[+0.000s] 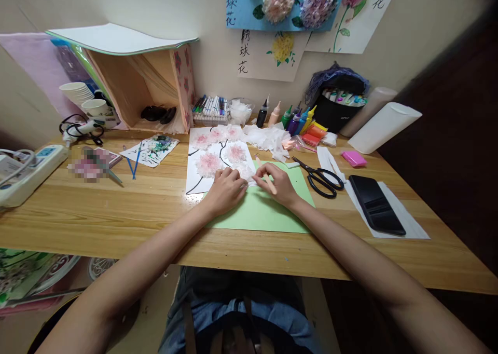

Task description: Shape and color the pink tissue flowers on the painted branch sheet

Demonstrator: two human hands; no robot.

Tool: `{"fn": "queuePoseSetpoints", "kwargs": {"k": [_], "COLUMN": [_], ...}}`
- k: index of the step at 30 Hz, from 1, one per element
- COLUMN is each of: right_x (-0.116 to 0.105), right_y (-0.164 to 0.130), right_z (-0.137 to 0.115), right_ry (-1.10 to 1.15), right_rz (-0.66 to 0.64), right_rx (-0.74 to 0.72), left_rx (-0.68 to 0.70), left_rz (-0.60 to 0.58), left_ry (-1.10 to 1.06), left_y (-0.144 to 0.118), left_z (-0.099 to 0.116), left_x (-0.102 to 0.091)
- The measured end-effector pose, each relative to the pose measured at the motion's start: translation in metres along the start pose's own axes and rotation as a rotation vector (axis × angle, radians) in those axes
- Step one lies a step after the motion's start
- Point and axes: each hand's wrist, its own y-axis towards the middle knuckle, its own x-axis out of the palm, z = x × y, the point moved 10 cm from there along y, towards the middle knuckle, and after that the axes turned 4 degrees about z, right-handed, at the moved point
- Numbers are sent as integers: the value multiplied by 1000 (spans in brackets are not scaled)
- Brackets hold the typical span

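Wooden desk (116,208), craft clutter, both hands on green paper (268,214).
Left hand (225,188) presses white tissue (249,180) flat, fingers together; right hand (278,184) pinches thin stick (267,180); scissors (321,177) near.

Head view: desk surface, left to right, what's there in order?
Power strip → blue sticks → white flower sheet → left hand → right hand holding a thin stick → scissors → black phone.

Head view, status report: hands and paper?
Left hand pressing white tissue paper piece on green paper sheet. Right hand holding thin wooden stick. Black scissors alongside, apart.
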Motion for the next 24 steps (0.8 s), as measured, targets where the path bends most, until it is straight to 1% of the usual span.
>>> {"fn": "queuePoseSetpoints", "kwargs": {"k": [2, 4, 6, 9, 12, 17, 22, 24], "right_x": [-8, -10, -5, 6, 12, 15, 17, 19], "right_y": [-4, -8, -12, -12, -10, -9, -5, -2], "right_z": [-12, -17, -18, -13, -8, -3, 7, 11], "right_ry": [22, 59, 88, 107, 114, 133, 166, 181], "right_rz": [-2, -38, -91, -158, -180, -187, -123, -91], "right_rx": [-99, -146, -169, -164, -134, -55, 104, 166], "left_rx": [2, -2, -9, -16, -17, -23, -177, -190], "left_rz": [-7, -10, -14, -30, -39, -24, 67, 74], "left_ry": [0, -7, -15, -28, -30, -53, -18, 4], "left_y": [0, 0, 0, 0, 0, 0, 1, 2], "left_z": [0, 0, -1, -1, 0, -2, -26, -31], "left_x": [0, 0, 0, 1, 2, 0, -13, -15]}}
